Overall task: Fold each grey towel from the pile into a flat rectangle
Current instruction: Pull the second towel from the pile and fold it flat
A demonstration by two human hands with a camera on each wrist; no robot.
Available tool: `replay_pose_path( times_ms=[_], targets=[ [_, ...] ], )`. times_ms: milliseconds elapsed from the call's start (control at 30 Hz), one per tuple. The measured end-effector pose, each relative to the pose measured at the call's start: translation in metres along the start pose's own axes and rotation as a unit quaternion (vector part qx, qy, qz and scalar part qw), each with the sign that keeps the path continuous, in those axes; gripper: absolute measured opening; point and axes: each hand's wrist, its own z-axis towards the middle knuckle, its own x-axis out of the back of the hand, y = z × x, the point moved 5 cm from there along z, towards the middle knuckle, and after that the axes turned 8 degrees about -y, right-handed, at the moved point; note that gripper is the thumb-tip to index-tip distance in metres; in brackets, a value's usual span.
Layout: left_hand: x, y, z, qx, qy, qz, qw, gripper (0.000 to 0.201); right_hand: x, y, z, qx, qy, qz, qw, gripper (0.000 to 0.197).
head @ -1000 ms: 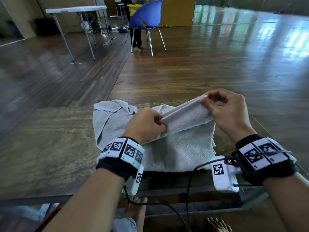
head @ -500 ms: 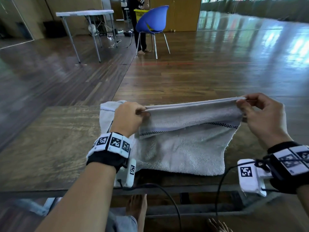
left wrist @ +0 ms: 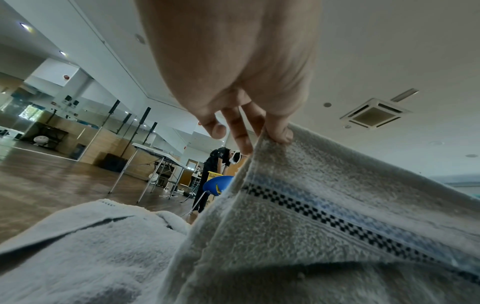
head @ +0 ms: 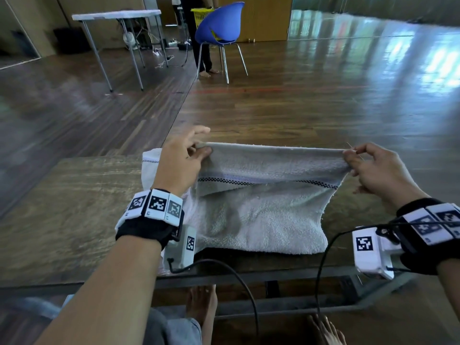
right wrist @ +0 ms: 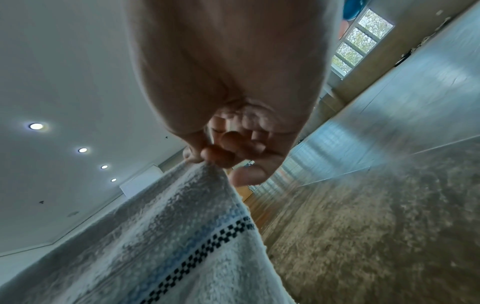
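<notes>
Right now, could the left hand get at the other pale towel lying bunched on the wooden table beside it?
Probably yes: the bunched pale towel lies just beside and under the left hand, nothing between. But its fingers pinch the striped grey towel, so they must let go first.

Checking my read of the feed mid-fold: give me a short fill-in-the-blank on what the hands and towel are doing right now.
1. The left hand and right hand pinch the two ends of the grey terry towel's ____ edge.
2. That edge is held ____ between the hands.
3. A black ____ stripe runs across the towel below the held edge.
4. The towel's lower part rests on the worn wooden ____.

Missing words: top; taut; checkered; table
</notes>
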Motion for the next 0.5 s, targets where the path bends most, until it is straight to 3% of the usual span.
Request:
replay_pose_path(
  times_ms=[233, 500],
  targets=[
    [0.002, 0.003, 0.000, 0.025, -0.020, -0.011, 0.999, 0.014, -0.019, 0.000, -0.005, -0.073, -0.085, 0.080, 0.990, 0.015],
    [0.004, -0.001, 0.002, 0.077, -0.001, -0.061, 0.995, 0.015, -0.020, -0.001, -0.005, -0.085, -0.071, 0.137, 0.984, 0.010]
  ],
)
